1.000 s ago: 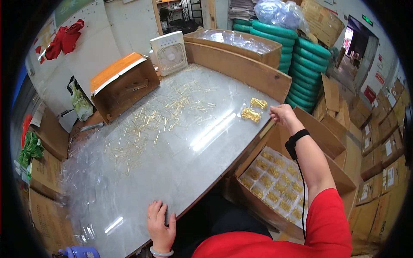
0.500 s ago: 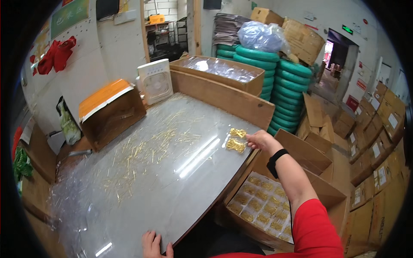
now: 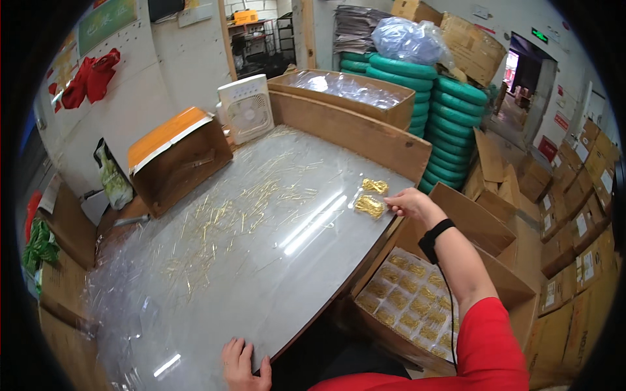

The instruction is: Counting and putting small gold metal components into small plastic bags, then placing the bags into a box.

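Two small clear bags of thin gold-coloured metal pieces lie side by side at the right part of the grey tabletop (image 3: 280, 287). My right hand (image 3: 411, 203), wearing a black wristband, reaches over the table's right edge. Its thumb and fingers pinch the right edge of the nearer bag (image 3: 370, 206). The farther bag (image 3: 375, 186) lies just beyond, apart from my fingers. My left hand (image 3: 244, 366) rests on the table's near edge, fingers stretched out, holding nothing. Loose gold pins (image 3: 225, 208) are strewn over the table's middle and far left.
Below the table's right edge, an open cardboard box (image 3: 411, 303) holds rows of similar bags. Clear plastic bags (image 3: 124, 306) heap at the left. A wooden board (image 3: 345, 137) borders the back, near a white fan (image 3: 246, 109) and an orange-topped box (image 3: 179, 159). Green coils (image 3: 456, 130) stand behind.
The whole view has shifted, so the scene sits farther right in the picture. My right hand has come slightly nearer to me along the nearer bag's edge. My left hand stays on the table.
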`<state>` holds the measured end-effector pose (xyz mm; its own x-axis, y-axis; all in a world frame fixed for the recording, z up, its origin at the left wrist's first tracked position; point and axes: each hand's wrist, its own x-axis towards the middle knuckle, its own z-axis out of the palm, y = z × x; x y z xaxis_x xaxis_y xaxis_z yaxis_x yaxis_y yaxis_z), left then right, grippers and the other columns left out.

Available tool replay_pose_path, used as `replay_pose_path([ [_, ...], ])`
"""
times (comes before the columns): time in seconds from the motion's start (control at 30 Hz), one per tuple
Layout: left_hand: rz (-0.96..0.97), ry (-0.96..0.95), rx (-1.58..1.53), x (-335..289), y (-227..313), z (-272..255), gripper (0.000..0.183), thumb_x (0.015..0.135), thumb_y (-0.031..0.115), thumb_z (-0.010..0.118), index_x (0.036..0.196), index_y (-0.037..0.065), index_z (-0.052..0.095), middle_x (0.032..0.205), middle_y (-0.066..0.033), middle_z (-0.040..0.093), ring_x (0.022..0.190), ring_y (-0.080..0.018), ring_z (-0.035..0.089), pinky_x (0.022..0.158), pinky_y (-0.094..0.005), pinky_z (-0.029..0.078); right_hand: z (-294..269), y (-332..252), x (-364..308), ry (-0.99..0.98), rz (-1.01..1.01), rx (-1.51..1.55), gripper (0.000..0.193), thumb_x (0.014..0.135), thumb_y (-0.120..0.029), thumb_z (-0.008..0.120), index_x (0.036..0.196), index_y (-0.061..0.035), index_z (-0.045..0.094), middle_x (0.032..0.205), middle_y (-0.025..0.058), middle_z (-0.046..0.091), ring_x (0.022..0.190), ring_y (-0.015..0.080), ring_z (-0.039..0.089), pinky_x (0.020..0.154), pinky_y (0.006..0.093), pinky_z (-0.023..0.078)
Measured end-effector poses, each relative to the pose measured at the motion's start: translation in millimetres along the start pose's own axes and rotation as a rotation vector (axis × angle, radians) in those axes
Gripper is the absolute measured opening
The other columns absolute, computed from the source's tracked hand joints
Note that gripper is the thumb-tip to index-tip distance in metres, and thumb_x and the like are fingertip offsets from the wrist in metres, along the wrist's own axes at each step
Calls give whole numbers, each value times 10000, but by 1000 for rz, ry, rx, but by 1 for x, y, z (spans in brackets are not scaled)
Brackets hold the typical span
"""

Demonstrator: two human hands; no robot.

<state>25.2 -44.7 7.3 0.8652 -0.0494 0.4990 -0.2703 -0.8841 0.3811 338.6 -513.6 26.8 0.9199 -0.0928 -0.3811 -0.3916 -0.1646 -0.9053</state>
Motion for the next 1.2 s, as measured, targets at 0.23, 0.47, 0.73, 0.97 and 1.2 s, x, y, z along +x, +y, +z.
replay_pose_path([
  [0.23,6,0,25,-2,-1,0,400,840,148,735,1191,-20,646,1267,-231,611,1216,-432,551,1055,-498,437,1,3,17,152,26,126,145,896,-95,759,917,32,691,694,26,636,540,83,553,445,215,464],
  [0.47,-13,-8,30,-6,-3,1,419,840,163,745,1209,-8,642,1299,-223,600,1242,-420,540,1077,-501,422,13,-12,22,212,50,-55,192,888,-123,777,770,-18,669,642,28,612,505,108,512,417,259,400],
  [0.73,-64,-21,5,-6,1,3,375,787,91,725,1126,-40,633,1264,-227,598,1250,-451,526,1059,-499,425,-1,-7,13,65,113,25,172,995,-177,647,864,-68,623,716,-23,587,572,72,525,458,224,429],
  [0.97,-71,-22,15,-3,3,2,365,805,92,724,1135,-35,634,1282,-221,597,1257,-438,528,1062,-489,423,-8,3,-12,6,144,244,149,1024,-181,592,905,-93,576,753,-37,551,605,53,511,462,182,405],
  [1.2,-35,-2,57,-6,-4,5,364,817,97,713,1146,-35,633,1273,-214,602,1246,-432,535,1059,-490,424,-7,21,-4,84,45,243,190,1032,-242,589,901,-105,583,752,-26,588,582,55,525,455,196,422],
])
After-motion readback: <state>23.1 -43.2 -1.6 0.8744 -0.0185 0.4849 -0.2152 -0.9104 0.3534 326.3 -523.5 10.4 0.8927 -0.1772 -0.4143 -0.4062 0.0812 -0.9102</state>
